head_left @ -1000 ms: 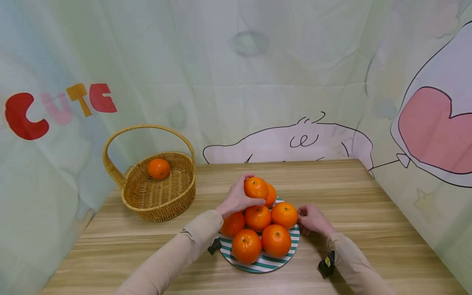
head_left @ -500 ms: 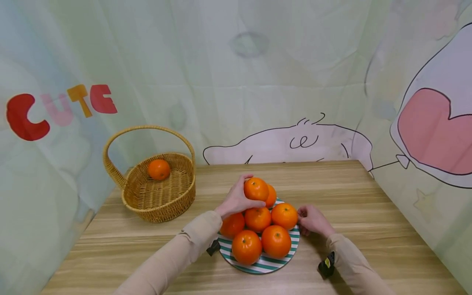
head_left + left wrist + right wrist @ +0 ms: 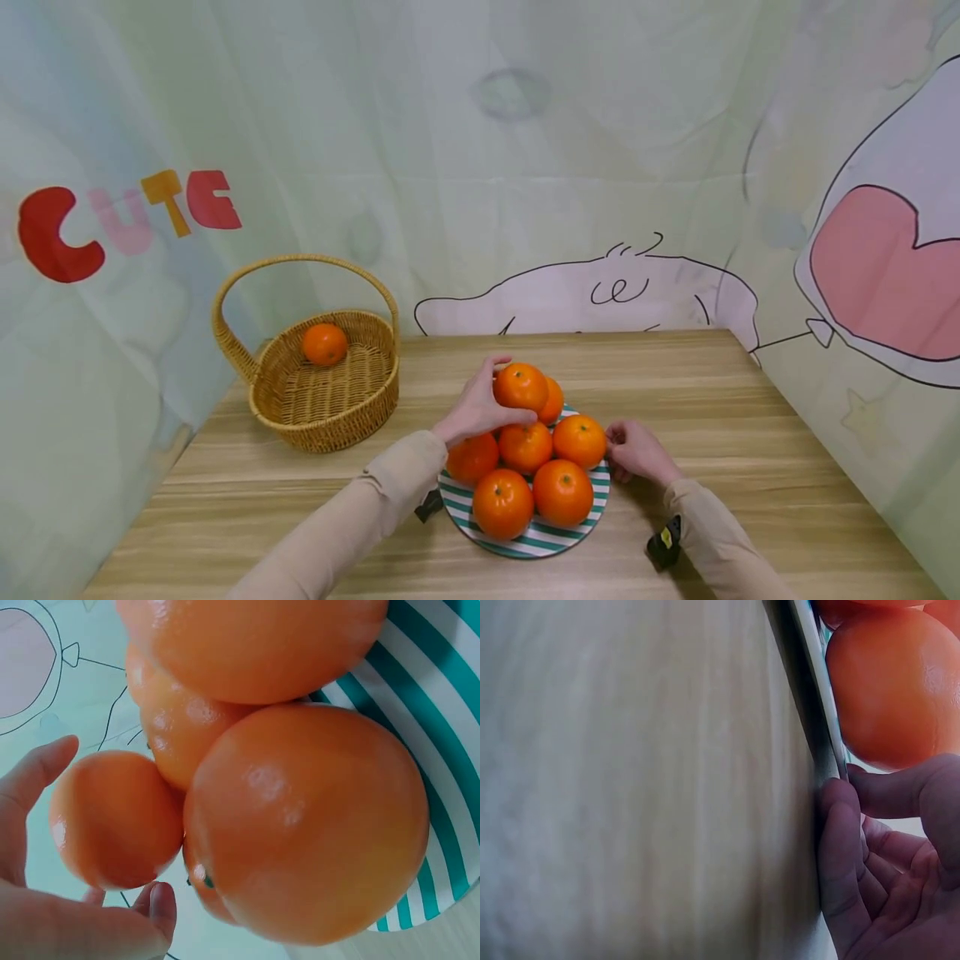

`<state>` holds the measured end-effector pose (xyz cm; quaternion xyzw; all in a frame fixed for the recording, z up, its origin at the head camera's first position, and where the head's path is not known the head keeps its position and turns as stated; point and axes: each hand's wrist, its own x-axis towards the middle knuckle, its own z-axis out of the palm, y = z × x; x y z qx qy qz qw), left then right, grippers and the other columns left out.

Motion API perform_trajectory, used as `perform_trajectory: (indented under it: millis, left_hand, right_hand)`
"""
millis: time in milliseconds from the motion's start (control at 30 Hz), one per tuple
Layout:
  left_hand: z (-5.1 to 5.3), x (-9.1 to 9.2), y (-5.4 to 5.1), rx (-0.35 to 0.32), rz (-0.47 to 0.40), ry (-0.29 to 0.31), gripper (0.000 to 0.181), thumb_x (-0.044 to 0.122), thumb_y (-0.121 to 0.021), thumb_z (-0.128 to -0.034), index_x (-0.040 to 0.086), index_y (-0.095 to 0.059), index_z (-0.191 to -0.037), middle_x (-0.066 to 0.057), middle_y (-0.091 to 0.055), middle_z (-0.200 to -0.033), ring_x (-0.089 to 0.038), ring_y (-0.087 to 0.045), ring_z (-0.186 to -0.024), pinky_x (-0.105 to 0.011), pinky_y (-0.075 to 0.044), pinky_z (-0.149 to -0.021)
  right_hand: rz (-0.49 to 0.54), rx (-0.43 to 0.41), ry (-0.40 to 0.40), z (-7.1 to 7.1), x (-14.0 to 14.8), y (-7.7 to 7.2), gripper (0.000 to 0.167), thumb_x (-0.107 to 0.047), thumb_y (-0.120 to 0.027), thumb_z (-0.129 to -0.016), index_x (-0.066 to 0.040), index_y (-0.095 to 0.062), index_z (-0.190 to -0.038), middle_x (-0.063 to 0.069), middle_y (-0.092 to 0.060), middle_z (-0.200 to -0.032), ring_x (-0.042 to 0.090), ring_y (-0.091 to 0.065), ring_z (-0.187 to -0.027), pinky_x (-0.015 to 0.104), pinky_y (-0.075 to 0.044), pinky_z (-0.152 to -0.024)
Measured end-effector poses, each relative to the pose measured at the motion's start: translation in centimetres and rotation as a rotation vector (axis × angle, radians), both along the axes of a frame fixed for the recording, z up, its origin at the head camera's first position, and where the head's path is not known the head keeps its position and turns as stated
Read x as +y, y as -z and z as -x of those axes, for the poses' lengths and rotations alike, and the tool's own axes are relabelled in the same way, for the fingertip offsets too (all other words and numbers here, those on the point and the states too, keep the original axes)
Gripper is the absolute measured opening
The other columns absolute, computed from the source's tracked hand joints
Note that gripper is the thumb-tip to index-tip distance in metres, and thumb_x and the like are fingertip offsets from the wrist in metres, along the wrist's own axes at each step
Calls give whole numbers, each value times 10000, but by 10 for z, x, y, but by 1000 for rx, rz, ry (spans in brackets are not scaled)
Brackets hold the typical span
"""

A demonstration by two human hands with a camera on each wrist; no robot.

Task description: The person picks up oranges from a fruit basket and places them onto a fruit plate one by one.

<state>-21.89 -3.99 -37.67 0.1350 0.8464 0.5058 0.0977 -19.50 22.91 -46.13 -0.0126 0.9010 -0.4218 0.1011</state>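
My left hand (image 3: 480,408) holds an orange (image 3: 520,387) at the far left of the pile, thumb on its near side and fingers behind it. In the left wrist view, that orange (image 3: 112,821) sits between the thumb and fingers, beside other oranges. Beneath the pile is a round plate (image 3: 525,548) with green and white stripes, several more oranges (image 3: 503,504) on it. At the plate's right edge, my right hand (image 3: 640,450) pinches the rim; the right wrist view has the thumb above the plate edge (image 3: 829,705) and a curled finger below.
A wicker basket (image 3: 322,435) with a tall arched handle stands at the back left, a single orange (image 3: 325,344) inside it. The wooden table (image 3: 300,492) meets a printed curtain (image 3: 337,125) behind and at both sides.
My left hand and the orange in it have shifted very slightly left. The right hand stays at the plate's rim, and the basket has not moved.
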Motion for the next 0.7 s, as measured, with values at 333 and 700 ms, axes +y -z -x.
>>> perform_trajectory:
  millis: [333,700]
  left_hand:
    - [4,-13,-11,5,-55,-55,906,211,-849,-780,145,-321,-1513,-191,-396,-1541,-381,-380,-1377,-565,-369,-1129]
    - [5,-26,-22,9,-131,-95,860,252,-818,-814,205,-319,-1513,-129,-360,-1559,-358,-310,-1427,-581,-320,-1158]
  right_hand:
    - [0,8,-4,-1,0,-4,93,-40,-598,-936,39,-645,-949,72,-595,-704,153,-562,-520,307,-543,-505]
    - [0,16,-11,-2,0,-3,101,-44,-601,-932,44,-645,-951,71,-594,-704,149,-562,-514,306,-543,-503]
